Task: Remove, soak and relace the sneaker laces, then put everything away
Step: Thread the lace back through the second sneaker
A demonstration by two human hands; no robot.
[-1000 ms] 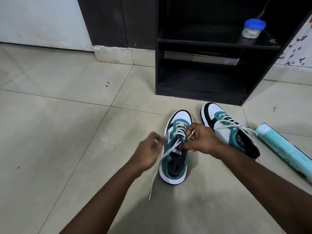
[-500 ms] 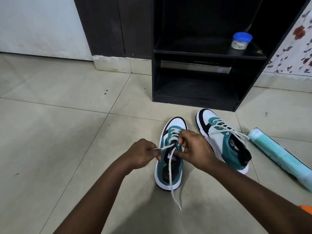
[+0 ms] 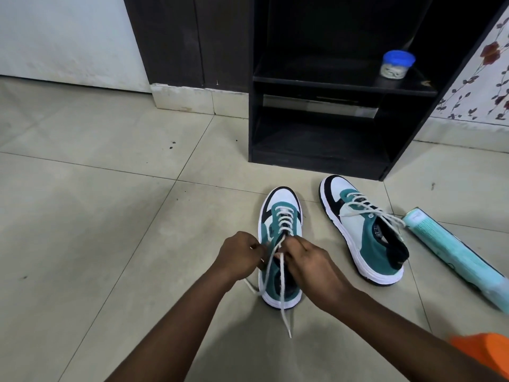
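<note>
On the tiled floor [image 3: 82, 244], seen from the head camera, a dark open shelf unit [image 3: 316, 166] stands at the back against the wall, and a small clear jar with a blue lid [image 3: 396, 64] sits on its upper shelf. A rolled pale-teal mat [image 3: 451, 255] lies on the tiles at the right, just beside the second sneaker [image 3: 360, 232], whose white laces trail loosely over its side. An orange patch of fabric [image 3: 484, 351] shows at the lower right corner. The near sneaker [image 3: 281, 210], teal, white and black with a thick white sole, stands upright in front of the person, toe toward the shelf unit. Both hands meet over its tongue and hide the upper eyelets. The left hand [image 3: 239, 257] is curled, its fingertips pinching the flat white lace [image 3: 282, 293]. The right hand [image 3: 308, 260] is likewise curled around the lace at the tongue. Two loose ends hang down past the heel onto the glossy tiles.
</note>
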